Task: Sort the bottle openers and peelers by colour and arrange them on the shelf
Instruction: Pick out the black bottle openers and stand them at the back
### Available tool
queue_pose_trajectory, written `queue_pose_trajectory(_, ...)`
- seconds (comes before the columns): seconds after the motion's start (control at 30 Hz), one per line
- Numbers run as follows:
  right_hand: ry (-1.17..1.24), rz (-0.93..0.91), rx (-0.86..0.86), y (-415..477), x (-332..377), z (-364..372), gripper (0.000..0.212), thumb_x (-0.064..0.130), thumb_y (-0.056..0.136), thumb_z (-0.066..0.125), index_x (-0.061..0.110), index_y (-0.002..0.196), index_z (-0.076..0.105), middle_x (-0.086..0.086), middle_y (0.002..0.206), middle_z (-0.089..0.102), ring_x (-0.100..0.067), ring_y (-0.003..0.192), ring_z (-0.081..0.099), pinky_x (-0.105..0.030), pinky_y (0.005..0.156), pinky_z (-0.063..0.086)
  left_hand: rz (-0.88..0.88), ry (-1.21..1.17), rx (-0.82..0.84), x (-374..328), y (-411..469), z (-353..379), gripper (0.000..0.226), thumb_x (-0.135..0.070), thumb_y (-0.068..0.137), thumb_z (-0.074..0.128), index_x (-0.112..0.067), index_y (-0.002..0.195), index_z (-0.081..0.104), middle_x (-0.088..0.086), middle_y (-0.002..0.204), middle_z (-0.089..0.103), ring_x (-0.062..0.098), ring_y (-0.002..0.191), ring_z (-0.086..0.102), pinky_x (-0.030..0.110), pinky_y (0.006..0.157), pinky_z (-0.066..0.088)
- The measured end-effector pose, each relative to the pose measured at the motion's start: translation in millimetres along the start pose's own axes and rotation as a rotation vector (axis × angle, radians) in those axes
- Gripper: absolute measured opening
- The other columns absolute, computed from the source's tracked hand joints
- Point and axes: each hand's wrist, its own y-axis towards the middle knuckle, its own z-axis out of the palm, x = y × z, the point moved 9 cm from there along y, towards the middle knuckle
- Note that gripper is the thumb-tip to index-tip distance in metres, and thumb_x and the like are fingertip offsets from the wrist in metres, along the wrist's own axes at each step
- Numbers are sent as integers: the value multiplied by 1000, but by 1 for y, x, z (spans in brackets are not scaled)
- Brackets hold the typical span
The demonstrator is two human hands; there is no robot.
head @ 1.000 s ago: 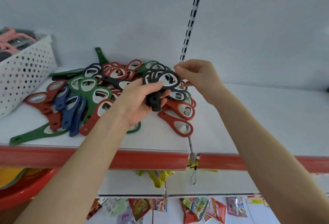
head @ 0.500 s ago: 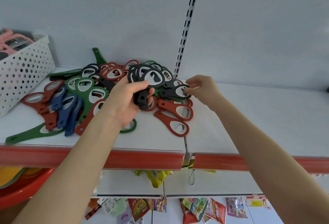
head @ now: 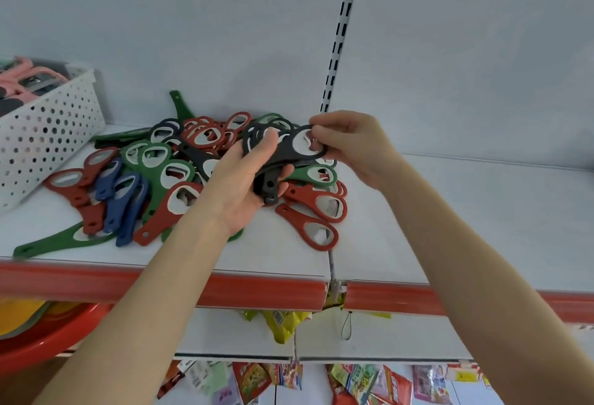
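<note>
Holding a fanned stack of flat black plastic bottle openers (head: 268, 189) just above the pile, I judge the sort to be barely begun. My left hand (head: 238, 186) grips the stack by its narrow handles, thumb laid over the rings. My right hand (head: 353, 147) pinches the rim of the top black opener (head: 289, 155) at its ring end, fingertips curled on it. Black is the only colour gathered so far, and nothing is laid out in a tidy row yet. A few more black ones look buried in the heap. Below my hands the rest lie jumbled on the white metal shelf (head: 450, 211). The brick-red openers (head: 308, 227) sprawl nearest the edge, and the dark green openers (head: 167, 173) overlap them in the middle. A small cluster of navy blue openers (head: 128, 198) lies to the left, already close together. All share one shape: a thin matte paddle with a wide oval ring, a pale metal insert inside it, and a tapering handle pierced by a hanging hole. They look light and a little grippy, likely to slide over one another. At the far left stands a white perforated plastic basket (head: 48, 134) holding pink and dark pieces; whether those are the peelers I cannot tell. A glossy red price strip (head: 257, 288) runs along the shelf front, with crinkly snack packets (head: 279, 321) hanging underneath.
</note>
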Motion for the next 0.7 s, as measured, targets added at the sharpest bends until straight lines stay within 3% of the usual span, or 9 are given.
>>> queue_pose_trajectory(0.1, -124, -68, -108, 9, -2, -1, 13, 3, 87, 60, 14, 83, 65, 0, 73, 64, -7, 62, 61, -19, 60, 52, 13, -21, -61, 1, 0, -4, 14, -12, 85, 60, -18, 98, 59, -1, 80, 70, 11, 64, 64, 23, 53, 50)
queue_pose_trajectory(0.17, -347, -70, -221, 20, -11, -20, 9, 10, 88, 58, 11, 93, 66, 0, 83, 65, -15, 76, 61, -27, 72, 53, 43, -25, -119, -2, 0, -14, 16, -4, 87, 56, -17, 97, 59, -2, 77, 70, 11, 62, 64, 22, 52, 50)
queue_pose_trajectory(0.23, -610, 49, -228, 31, -35, -33, 30, 20, 90, 57, 6, 116, 59, -7, 110, 63, -22, 102, 58, -34, 92, 47, 69, -34, -152, -6, -1, -22, 16, -3, 88, 56, -17, 96, 59, -2, 76, 70, 12, 64, 64, 23, 53, 49)
queue_pose_trajectory(0.3, -750, 182, -148, 37, -62, -37, 47, 28, 89, 59, 5, 129, 50, -12, 126, 56, -27, 116, 52, -36, 98, 42, 83, -42, -174, -7, -1, -29, 17, -3, 88, 56, -16, 98, 58, -1, 78, 70, 13, 65, 64, 24, 53, 49)
queue_pose_trajectory(0.37, -739, 194, -146, 38, -72, -37, 45, 26, 88, 62, 5, 126, 52, -12, 121, 58, -26, 108, 55, -34, 90, 45, 91, -35, -187, -8, 0, -32, 20, -3, 88, 55, -14, 104, 56, 0, 81, 69, 13, 65, 64, 23, 52, 49)
queue_pose_trajectory(0.47, -575, 121, -278, 39, -61, -47, 20, 11, 87, 60, 6, 105, 65, -11, 101, 64, -17, 77, 55, -26, 62, 45, 108, -5, -215, -10, 2, -37, 29, -4, 88, 55, -12, 116, 54, 2, 91, 68, 11, 66, 65, 22, 52, 49)
queue_pose_trajectory(0.6, -397, 77, -350, 35, -38, -65, 18, 6, 89, 52, 3, 99, 66, -6, 84, 61, -13, 64, 52, -27, 64, 49, 143, 35, -269, -13, 5, -46, 39, -6, 87, 57, -10, 125, 51, 6, 103, 68, 13, 72, 65, 22, 53, 48)
queue_pose_trajectory(0.7, -242, 62, -301, 27, -21, -62, 14, 4, 92, 49, 8, 94, 62, -1, 77, 59, -11, 65, 54, -16, 58, 51, 150, 33, -291, -14, 7, -49, 40, -9, 87, 59, -12, 126, 50, 7, 110, 67, 15, 74, 65, 23, 55, 48)
